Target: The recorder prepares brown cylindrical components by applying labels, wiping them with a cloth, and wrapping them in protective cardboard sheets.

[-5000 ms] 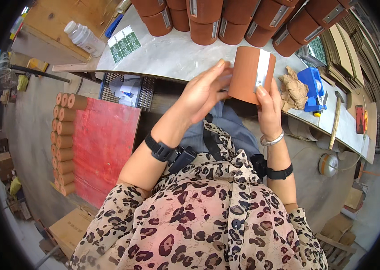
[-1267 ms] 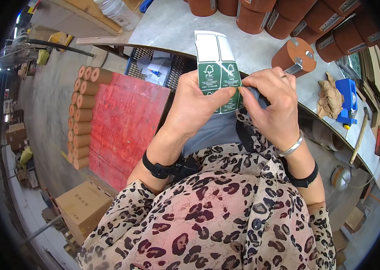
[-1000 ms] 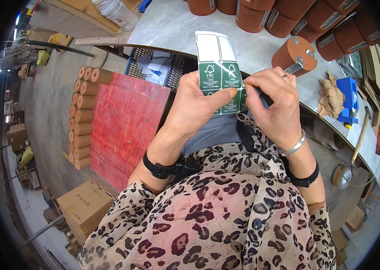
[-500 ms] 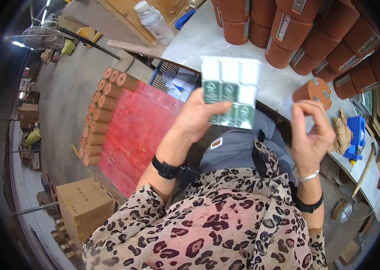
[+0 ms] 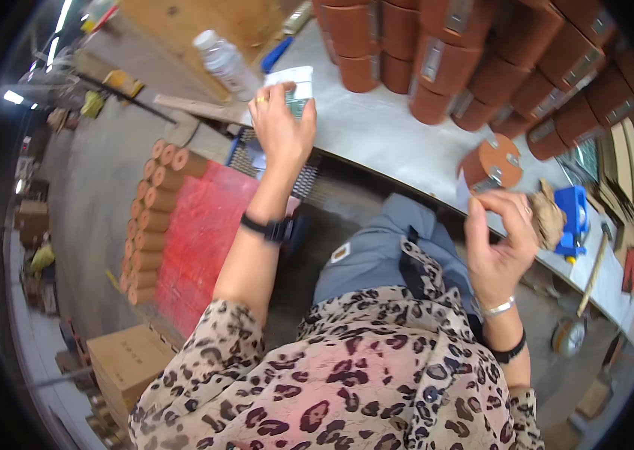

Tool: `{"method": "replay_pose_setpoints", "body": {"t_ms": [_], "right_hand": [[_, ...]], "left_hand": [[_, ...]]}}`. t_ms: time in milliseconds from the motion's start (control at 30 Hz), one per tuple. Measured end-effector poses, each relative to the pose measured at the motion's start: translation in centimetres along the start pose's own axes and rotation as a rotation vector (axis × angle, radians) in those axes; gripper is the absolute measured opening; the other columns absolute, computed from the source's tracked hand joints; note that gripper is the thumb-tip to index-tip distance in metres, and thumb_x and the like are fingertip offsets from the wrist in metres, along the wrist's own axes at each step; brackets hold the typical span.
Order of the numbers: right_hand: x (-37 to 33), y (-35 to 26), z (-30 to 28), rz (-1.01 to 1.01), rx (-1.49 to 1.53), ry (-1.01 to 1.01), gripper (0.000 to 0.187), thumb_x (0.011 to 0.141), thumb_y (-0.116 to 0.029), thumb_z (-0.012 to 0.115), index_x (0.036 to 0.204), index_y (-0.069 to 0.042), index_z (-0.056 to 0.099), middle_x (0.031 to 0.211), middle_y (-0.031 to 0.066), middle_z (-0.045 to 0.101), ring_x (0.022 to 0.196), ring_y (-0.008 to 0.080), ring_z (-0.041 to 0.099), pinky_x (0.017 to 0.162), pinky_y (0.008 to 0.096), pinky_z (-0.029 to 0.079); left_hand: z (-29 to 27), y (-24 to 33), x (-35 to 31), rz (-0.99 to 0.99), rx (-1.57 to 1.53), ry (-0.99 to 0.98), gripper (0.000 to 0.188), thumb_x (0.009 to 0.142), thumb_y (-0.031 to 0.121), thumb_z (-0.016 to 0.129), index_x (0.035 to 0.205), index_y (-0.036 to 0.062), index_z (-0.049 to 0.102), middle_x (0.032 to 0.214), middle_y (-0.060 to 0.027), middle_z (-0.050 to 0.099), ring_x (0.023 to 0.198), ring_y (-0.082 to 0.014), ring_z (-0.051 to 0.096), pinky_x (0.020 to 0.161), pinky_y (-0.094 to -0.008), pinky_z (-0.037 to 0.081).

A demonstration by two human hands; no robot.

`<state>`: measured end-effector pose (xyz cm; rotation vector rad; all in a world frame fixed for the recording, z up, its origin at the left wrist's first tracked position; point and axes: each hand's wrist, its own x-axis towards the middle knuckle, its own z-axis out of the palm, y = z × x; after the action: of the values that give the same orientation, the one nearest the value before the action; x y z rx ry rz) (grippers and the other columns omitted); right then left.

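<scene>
My left hand [image 5: 283,127] is stretched out to the back left, its fingers closed on a sheet of green-and-white stickers [image 5: 300,79] at the near edge of the metal worktop. Most of the sheet is hidden behind the fingers. Lower right, my right hand [image 5: 503,236] pinches thumb against forefinger, and a small pale sticker [image 5: 463,187] shows blurred at the fingertips. Just beyond it, a single brown-red cylinder [image 5: 482,163] with metal fittings on its top lies tilted on the worktop.
Stacked brown-red cylinders [image 5: 444,67] with metal strips fill the back right. A white-capped bottle [image 5: 227,67] stands at back left. Brown tubes [image 5: 153,225] are piled beside a red board [image 5: 200,247]. A blue tool [image 5: 572,221], crumpled paper [image 5: 547,217] and a hammer [image 5: 594,274] lie at right.
My left hand has carried the sticker sheet from in front of my lap to the far left, over the worktop edge. My right hand stays pinched, nearer the single cylinder. The view has shifted.
</scene>
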<state>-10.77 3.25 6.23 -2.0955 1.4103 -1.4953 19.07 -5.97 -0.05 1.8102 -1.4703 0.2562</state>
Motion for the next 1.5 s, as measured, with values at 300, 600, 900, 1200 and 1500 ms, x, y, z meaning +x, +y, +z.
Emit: {"method": "replay_pose_setpoints", "body": {"t_ms": [300,600,900,1200,1500], "right_hand": [[-0.1,1.1,2.7,-0.209,-0.146,-0.039,0.014,0.073,-0.005,0.077,0.081,-0.008,0.066,0.081,0.0018,0.063,0.077,0.0215,0.057,0.081,0.0367,0.037],[-0.7,1.6,2.1,-0.232,-0.116,-0.092,0.017,0.072,-0.008,0.078,0.084,-0.009,0.066,0.084,0.0017,0.063,0.080,0.0211,0.057,0.082,0.0381,0.036],[-0.8,1.8,-0.1,0.237,0.233,-0.085,0.015,0.085,-0.009,0.075,0.090,0.001,0.065,0.084,0.0079,0.063,0.074,0.0193,0.058,0.070,0.0302,0.047],[-1.9,4.1,-1.5,0.393,0.363,0.037,0.012,0.091,-0.007,0.069,0.087,0.002,0.062,0.078,-0.0001,0.059,0.072,0.0067,0.049,0.067,0.0237,0.043],[-3.2,7.5,-4.3,0.496,0.336,0.208,0.014,0.096,-0.011,0.067,0.089,-0.001,0.062,0.079,-0.0049,0.057,0.071,0.0030,0.046,0.065,0.0192,0.040]], "left_hand": [[-4.9,12.1,-7.2,-0.515,-1.248,-0.793,0.019,0.097,0.020,0.066,0.093,0.0014,0.069,0.087,-0.0019,0.069,0.083,-0.0068,0.060,0.079,-0.0237,0.047],[-4.1,12.8,-7.3,-0.600,-1.297,-0.798,0.009,0.093,0.010,0.070,0.094,0.0011,0.069,0.083,-0.0012,0.069,0.075,-0.0040,0.059,0.070,-0.0198,0.048],[-3.8,14.1,-7.7,-0.736,-1.387,-0.861,0.010,0.094,0.014,0.069,0.096,0.0045,0.068,0.088,0.0020,0.066,0.079,-0.0031,0.055,0.073,-0.0201,0.044],[-1.7,15.5,-8.5,-0.499,-1.445,-0.957,0.038,0.088,0.011,0.075,0.122,0.0016,0.059,0.108,-0.0036,0.065,0.095,-0.0100,0.062,0.083,-0.0256,0.049],[8.0,17.6,-8.1,0.083,-1.015,-0.688,0.089,0.069,0.024,0.091,0.139,0.0008,0.042,0.131,-0.0148,0.057,0.120,-0.0257,0.058,0.100,-0.0365,0.048]]}}
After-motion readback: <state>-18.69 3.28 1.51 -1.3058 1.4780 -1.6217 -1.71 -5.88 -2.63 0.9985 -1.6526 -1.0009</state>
